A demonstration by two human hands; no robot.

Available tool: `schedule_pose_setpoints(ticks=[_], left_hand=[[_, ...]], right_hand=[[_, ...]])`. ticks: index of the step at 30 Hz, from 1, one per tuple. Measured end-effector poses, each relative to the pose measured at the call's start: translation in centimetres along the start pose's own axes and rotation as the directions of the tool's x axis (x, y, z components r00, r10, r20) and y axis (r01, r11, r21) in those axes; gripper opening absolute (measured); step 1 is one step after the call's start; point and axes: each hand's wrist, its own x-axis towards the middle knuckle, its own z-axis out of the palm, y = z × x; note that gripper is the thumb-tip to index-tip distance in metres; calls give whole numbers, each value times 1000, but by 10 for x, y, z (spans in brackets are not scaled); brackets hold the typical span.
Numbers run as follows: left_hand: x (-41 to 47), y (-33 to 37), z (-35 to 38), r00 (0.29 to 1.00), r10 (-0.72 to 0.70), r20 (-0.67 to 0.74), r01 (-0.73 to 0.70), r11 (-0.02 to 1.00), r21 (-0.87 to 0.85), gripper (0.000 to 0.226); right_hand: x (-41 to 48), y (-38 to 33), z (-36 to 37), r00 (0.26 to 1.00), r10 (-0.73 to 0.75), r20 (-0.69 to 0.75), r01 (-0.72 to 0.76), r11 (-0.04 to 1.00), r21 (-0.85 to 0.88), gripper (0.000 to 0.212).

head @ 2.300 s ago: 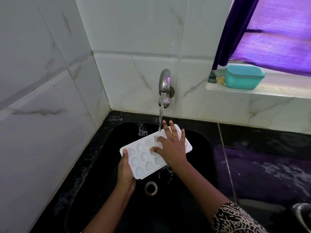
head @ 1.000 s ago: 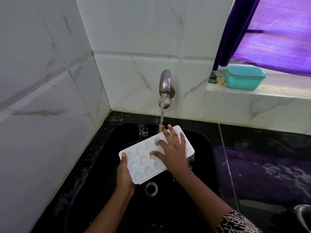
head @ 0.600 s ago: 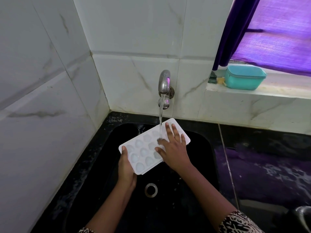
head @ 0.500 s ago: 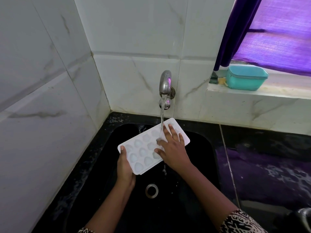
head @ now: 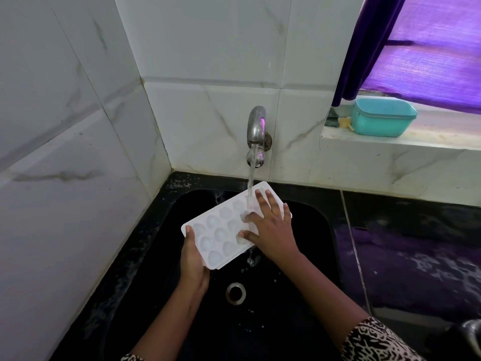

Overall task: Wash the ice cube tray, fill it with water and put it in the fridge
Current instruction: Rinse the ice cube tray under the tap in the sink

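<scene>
Water (head: 250, 178) is falling from the tap (head: 256, 126) onto the white ice cube tray (head: 221, 230), which is hanging tilted over the black sink (head: 317, 246) at frame centre. The left hand (head: 192, 264) is holding the tray's lower-left end in a closed grip, thumb on top, fingers hidden beneath. The right hand (head: 270, 230) is lying flat, fingers spread, covering the right-side cells. The uncovered cells are seemingly holding water.

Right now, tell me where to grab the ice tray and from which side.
Grip the ice tray by its short near end, coming from the lower left, thumb on the flat rim, fingers underneath, as the left hand does. That edge is bare; the right hand lies spread over the far end, under the running tap.
</scene>
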Motion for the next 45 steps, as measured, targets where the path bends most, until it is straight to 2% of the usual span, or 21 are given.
schedule_pose_setpoints(ticks=[5, 8, 10, 15, 18, 21, 25, 27, 30, 33, 37, 40, 45], left_hand=[[2, 1, 2, 1000, 15, 2, -15, 1000, 14, 58], [0, 1, 1, 1000, 16, 3, -16, 1000, 23, 59], [-3, 0, 1, 1000, 17, -4, -17, 1000, 23, 65], [-5, 0, 2, 1000, 16, -2, -16, 1000, 23, 70], [-5, -1, 2, 1000, 13, -23, -13, 1000, 27, 61], [-5, -1, 2, 1000, -3, -19, 3, 1000, 10, 58], [-7, 0, 1, 1000, -3, 3, 3, 1000, 9, 72], [-7, -1, 3, 1000, 0, -7, 0, 1000, 15, 69], [-3, 0, 6, 999, -12, -38, 12, 1000, 5, 60], [-1, 1, 2, 999, -13, -40, 13, 1000, 6, 58], [-3, 0, 0, 1000, -14, -23, 15, 1000, 17, 71], [-1, -1, 2, 1000, -12, -28, 13, 999, 36, 63], [-1, 1, 1, 999, -18, -32, 19, 999, 41, 58]], right_hand=[[3, -7, 2, 996, -44, 72, 48, 998, -48, 48], [2, -7, 2, 995, -92, 39, 92, 996, -10, 40], [0, -3, 1, 998, -59, 13, 59, 998, 15, 41], [1, 0, 1, 999, 18, 43, -15, 997, -70, 49], [4, -5, 3, 995, -42, 92, 46, 998, -38, 43], [5, -4, 6, 992, -112, 58, 113, 994, -12, 41], [2, 3, 4, 1000, -25, 2, 25, 1000, 2, 45], [3, 2, 4, 1000, -7, 18, 8, 999, -48, 48], [6, -4, 5, 996, -65, 57, 68, 996, -51, 45], [4, -5, 7, 992, -123, 29, 124, 991, -43, 42], [-1, -2, 8, 1000, -21, 11, 22, 995, -99, 43], [0, -8, 8, 999, -4, 41, 9, 992, -129, 47], [2, -12, 9, 995, -70, 72, 72, 997, -26, 44]])
